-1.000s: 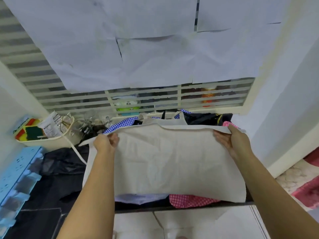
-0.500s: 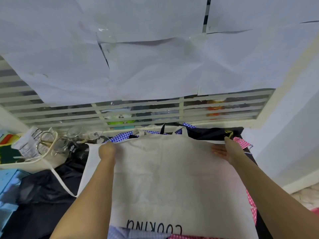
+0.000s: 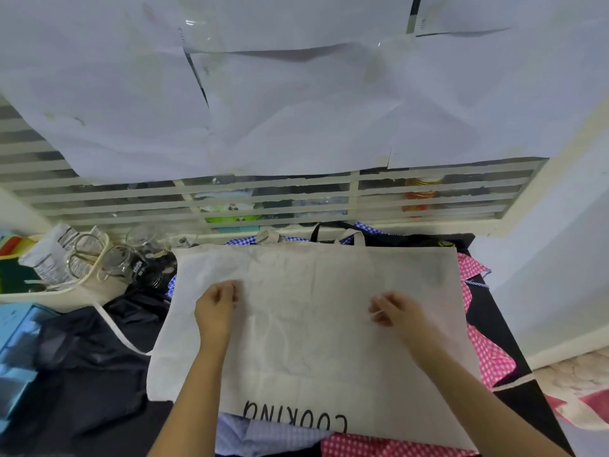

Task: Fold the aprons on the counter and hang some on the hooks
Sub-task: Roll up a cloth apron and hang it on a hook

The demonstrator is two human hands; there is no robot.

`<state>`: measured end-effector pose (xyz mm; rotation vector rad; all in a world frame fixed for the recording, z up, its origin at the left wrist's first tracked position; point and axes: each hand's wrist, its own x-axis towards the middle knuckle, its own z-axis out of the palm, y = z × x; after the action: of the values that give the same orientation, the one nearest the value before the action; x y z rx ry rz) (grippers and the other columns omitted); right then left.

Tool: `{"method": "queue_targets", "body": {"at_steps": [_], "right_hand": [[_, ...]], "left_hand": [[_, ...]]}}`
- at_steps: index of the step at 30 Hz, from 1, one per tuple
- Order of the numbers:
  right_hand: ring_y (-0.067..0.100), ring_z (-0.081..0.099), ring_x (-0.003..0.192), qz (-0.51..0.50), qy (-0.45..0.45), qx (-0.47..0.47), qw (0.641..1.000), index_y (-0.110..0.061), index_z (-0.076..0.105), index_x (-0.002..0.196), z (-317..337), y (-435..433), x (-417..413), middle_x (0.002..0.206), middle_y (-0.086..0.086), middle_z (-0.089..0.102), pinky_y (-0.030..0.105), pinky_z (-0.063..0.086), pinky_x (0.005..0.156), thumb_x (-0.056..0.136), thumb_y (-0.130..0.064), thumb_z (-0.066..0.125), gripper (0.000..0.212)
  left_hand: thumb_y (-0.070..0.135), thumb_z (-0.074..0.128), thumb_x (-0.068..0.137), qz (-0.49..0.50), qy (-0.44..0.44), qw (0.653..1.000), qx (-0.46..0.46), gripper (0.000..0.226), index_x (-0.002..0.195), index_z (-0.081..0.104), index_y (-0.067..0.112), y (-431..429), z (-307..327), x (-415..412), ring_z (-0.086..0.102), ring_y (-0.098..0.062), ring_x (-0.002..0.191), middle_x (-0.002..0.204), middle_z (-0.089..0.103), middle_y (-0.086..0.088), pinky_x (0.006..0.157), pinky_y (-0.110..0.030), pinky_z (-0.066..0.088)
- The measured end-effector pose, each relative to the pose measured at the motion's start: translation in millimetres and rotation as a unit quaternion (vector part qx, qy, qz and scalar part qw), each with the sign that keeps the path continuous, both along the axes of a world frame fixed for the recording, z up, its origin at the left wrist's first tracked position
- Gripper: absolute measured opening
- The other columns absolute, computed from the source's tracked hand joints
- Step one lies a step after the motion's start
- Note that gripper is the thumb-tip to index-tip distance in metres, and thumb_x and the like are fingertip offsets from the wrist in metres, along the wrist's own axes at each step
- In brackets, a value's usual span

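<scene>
A cream apron (image 3: 313, 308) with the black word "COOKING" near its front edge lies spread flat on a pile of aprons on the dark counter (image 3: 504, 324). My left hand (image 3: 216, 308) hovers on its left middle, fingers loosely curled and gripping nothing. Over the right middle, my right hand (image 3: 395, 313) is slightly blurred, its fingers loosely bent and empty. Under the cream one show a pink checked apron (image 3: 481, 344), a blue checked apron (image 3: 244, 240), a light blue one (image 3: 263, 437) and a black apron (image 3: 82, 357). No hooks are in view.
A cream basket (image 3: 66, 295) with packets stands at the left, with glass jars (image 3: 118, 258) beside it. A light blue plastic tray (image 3: 16, 341) sits at the far left. Behind the counter is a slatted window (image 3: 296, 199) partly covered by paper sheets (image 3: 296, 94).
Both hands have let go of the apron's far corners and come back toward its middle. The apron, held up a second ago, now lies flat on the pile.
</scene>
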<state>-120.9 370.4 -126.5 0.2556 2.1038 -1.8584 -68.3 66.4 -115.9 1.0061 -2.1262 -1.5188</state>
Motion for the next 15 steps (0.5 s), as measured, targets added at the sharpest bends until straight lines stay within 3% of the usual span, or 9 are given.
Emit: {"method": "queue_targets", "body": {"at_steps": [3,5,10,12,15], "right_hand": [[0.013,0.062,0.063,0.124,-0.037,0.03,0.991,-0.01,0.064,0.082,-12.6,-16.4,47.6,0.072,0.0,0.068,0.019,0.05,0.061,0.093,-0.011,0.059,0.012],[0.009,0.063,0.06,0.151,-0.094,0.018,0.984,-0.009,0.064,0.083,-19.8,-24.7,74.6,0.072,0.0,0.069,0.02,0.052,0.061,0.093,-0.012,0.059,0.012],[0.02,0.068,0.066,0.058,-0.24,-0.012,0.969,0.001,0.069,0.084,-28.2,-27.6,130.4,0.076,0.013,0.073,0.027,0.056,0.064,0.091,-0.023,0.063,0.025],[0.027,0.069,0.076,0.008,-0.302,-0.042,0.952,0.005,0.068,0.088,-30.8,-22.9,149.4,0.083,0.019,0.073,0.03,0.058,0.065,0.089,-0.025,0.066,0.03],[0.033,0.068,0.091,-0.055,-0.373,-0.133,0.917,0.009,0.062,0.099,-35.1,-15.3,172.4,0.095,0.024,0.07,0.034,0.058,0.062,0.087,-0.024,0.068,0.035]], "left_hand": [[0.017,0.052,0.096,0.015,-0.044,0.999,0.021,0.032,0.072,0.064,0.001,2.6,-15.7,54.2,0.06,-0.027,0.069,0.07,0.064,-0.012,0.072,-0.04,0.052],[0.021,0.054,0.096,0.052,-0.074,0.994,0.066,0.038,0.067,0.062,-0.002,2.2,-30.6,89.8,0.058,-0.025,0.063,0.062,0.062,-0.012,0.066,-0.035,0.05],[0.032,0.064,0.09,0.133,-0.172,0.95,0.222,0.042,0.063,0.062,0.0,-4.9,-68.5,148.7,0.054,-0.024,0.056,0.052,0.058,-0.01,0.06,-0.031,0.047],[0.033,0.07,0.086,0.143,-0.18,0.929,0.29,0.04,0.066,0.061,0.0,-6.6,-77.1,156.6,0.056,-0.024,0.058,0.063,0.062,-0.015,0.064,-0.033,0.05],[0.026,0.073,0.084,0.168,-0.132,0.91,0.355,0.029,0.082,0.061,0.0,-8.6,-70.9,156.0,0.061,-0.027,0.081,0.092,0.063,-0.015,0.082,-0.036,0.051]]}}
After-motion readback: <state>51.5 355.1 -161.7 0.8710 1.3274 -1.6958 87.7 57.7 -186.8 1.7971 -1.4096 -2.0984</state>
